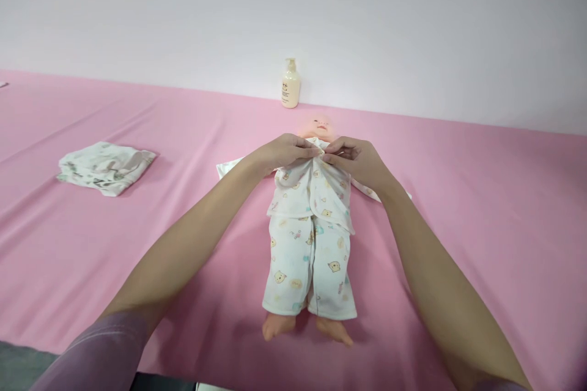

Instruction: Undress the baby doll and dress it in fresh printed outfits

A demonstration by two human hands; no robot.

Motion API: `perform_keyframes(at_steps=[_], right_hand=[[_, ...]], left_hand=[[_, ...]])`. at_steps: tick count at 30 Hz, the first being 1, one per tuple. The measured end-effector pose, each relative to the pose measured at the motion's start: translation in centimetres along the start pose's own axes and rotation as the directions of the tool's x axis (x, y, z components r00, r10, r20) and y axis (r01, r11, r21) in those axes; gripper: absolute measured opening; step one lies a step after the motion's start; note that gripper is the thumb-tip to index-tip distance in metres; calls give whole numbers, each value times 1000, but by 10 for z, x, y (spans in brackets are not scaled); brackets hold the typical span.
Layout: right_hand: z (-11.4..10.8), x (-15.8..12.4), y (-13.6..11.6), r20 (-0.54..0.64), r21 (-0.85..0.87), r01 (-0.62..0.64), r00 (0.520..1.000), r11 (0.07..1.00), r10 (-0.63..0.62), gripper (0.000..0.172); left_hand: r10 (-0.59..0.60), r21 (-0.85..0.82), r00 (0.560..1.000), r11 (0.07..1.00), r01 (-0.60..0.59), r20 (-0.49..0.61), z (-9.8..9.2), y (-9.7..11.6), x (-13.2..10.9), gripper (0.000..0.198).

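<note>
A baby doll (320,124) lies on its back, feet towards me. It wears a white printed shirt (293,192) and matching trousers (332,266), with bare feet below the cuffs. At the neckline my left hand (291,151) pinches one front edge of the shirt between thumb and fingers. Close beside it, my right hand (355,159) pinches the other edge at the top of the front opening. The fingertips of both hands nearly meet there, and any fastener between them is too small to make out. Lower down, the two front panels overlap loosely.
A pink sheet (192,293) covers the table. A folded white printed cloth (105,166) lies to the left. Behind the doll's head, a cream pump bottle (290,85) stands near the pale wall (413,30). The shirt's sleeves spread out to both sides.
</note>
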State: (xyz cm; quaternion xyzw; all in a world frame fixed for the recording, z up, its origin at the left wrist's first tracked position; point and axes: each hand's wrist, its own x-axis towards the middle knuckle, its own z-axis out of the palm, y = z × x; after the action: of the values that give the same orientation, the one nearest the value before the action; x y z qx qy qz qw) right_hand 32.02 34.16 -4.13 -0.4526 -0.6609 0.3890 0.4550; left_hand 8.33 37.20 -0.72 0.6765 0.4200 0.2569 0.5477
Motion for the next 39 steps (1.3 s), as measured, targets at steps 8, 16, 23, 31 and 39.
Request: perform_keyframes(at_steps=[8, 16, 23, 31, 39], right_hand=[[6, 1, 3, -93, -45, 64, 993, 997, -68, 41], [7, -3, -10, -24, -266, 166, 984, 950, -178, 25], [6, -1, -18, 43, -422, 222, 973, 879, -225, 13], [10, 0, -38, -47, -529, 0, 998, 848, -29, 27], [12, 56, -43, -56, -711, -293, 930, 639, 363, 39]], left_hand=[[-16, -39, 999, 999, 18, 51, 2, 5, -3, 41], [7, 91, 1000, 996, -7, 2, 1, 7, -4, 37], [24, 335, 998, 942, -6, -50, 4, 12, -7, 46], [80, 431, 991, 902, -25, -110, -8, 11, -7, 20], [160, 447, 962, 893, -45, -223, -5, -1, 32, 21]])
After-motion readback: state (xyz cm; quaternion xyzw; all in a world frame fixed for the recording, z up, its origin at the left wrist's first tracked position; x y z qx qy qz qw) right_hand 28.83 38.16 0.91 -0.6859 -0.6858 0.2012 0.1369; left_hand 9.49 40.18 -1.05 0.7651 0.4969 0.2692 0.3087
